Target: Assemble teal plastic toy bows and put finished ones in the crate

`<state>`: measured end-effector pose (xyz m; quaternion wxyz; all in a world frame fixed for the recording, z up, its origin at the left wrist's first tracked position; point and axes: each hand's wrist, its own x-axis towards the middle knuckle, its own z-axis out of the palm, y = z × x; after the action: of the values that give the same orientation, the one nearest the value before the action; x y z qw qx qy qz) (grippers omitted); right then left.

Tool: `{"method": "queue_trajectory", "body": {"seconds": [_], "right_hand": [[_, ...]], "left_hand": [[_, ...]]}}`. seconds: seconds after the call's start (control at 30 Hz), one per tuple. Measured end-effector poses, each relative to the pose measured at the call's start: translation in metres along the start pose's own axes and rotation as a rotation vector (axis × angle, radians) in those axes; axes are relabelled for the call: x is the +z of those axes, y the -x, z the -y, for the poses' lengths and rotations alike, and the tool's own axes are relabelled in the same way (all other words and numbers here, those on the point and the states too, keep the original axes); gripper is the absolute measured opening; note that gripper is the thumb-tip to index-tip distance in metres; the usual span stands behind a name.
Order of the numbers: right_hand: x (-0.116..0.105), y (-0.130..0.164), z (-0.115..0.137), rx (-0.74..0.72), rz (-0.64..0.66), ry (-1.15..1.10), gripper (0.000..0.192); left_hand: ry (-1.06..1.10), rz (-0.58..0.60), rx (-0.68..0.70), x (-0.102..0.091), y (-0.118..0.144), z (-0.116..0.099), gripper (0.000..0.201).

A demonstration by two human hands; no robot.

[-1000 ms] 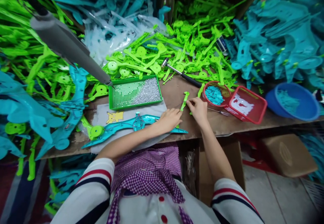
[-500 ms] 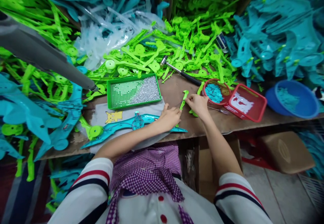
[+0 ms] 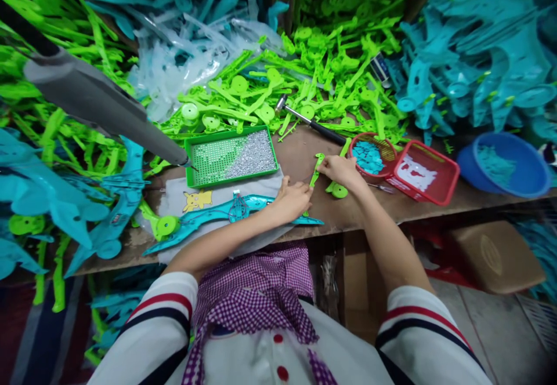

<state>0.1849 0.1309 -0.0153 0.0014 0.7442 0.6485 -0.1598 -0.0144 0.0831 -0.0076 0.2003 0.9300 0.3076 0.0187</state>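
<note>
Small green strip (image 3: 318, 170) lying flat on the brown bench (image 3: 300, 156), long axis running from near edge to far edge with a slight lean to the right, hooked end at the far side. Pinched at that far end by the right hand (image 3: 342, 170), fingers closed on it from the right; near end met by the left hand (image 3: 292, 198), fingertips curled down and pressing where the strip meets the teal bow (image 3: 226, 214). Whether the left fingers actually clamp the strip or only rest on it: cannot tell, tips hidden under the knuckles. Both hands close together, the strip bridging the gap between them, so nearer to neither by much; right hand at the free end, left at the anchored end. Teal bow stretched left to right across the grey cloth (image 3: 217, 196), roughly crosswise to the strip, its right tip passing under the left wrist. Round green part (image 3: 338, 190) just beside the right hand, on its near side. Green tray (image 3: 230, 158) of silver screws beyond the cloth, well left of the strip. Red baskets (image 3: 402, 167) just right of the right hand, hammer (image 3: 311, 122) beyond them. Grey tool (image 3: 104, 109) hanging in from the upper left, tip near the tray's corner, held by neither hand
</note>
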Motion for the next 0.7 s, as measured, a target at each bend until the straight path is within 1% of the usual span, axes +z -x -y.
{"method": "queue_trajectory", "body": {"seconds": [0.07,0.13,0.23,0.3,0.43,0.57,0.7], "right_hand": [[0.000,-0.003,-0.006,-0.053,-0.022,-0.075,0.012],[0.002,-0.004,-0.012,-0.131,-0.037,-0.192,0.012],[0.008,-0.007,-0.019,-0.193,0.017,-0.378,0.010],[0.010,-0.011,-0.022,-0.176,0.063,-0.475,0.010],[0.010,-0.018,-0.024,-0.109,0.150,-0.657,0.019],[0.006,-0.018,-0.025,-0.068,0.151,-0.699,0.021],[0.005,-0.017,-0.024,-0.071,0.173,-0.722,0.016]], "left_hand": [[0.004,-0.005,0.001,0.001,0.000,0.000,0.035],[0.003,-0.016,0.004,0.002,0.000,0.001,0.034],[0.000,-0.024,0.008,0.003,-0.001,0.001,0.034],[0.000,-0.019,-0.001,0.002,-0.001,0.001,0.035],[0.010,-0.015,-0.010,0.001,0.000,0.001,0.034],[0.023,-0.038,-0.008,0.002,0.001,0.001,0.032],[0.038,-0.023,-0.017,0.002,0.000,0.002,0.032]]}}
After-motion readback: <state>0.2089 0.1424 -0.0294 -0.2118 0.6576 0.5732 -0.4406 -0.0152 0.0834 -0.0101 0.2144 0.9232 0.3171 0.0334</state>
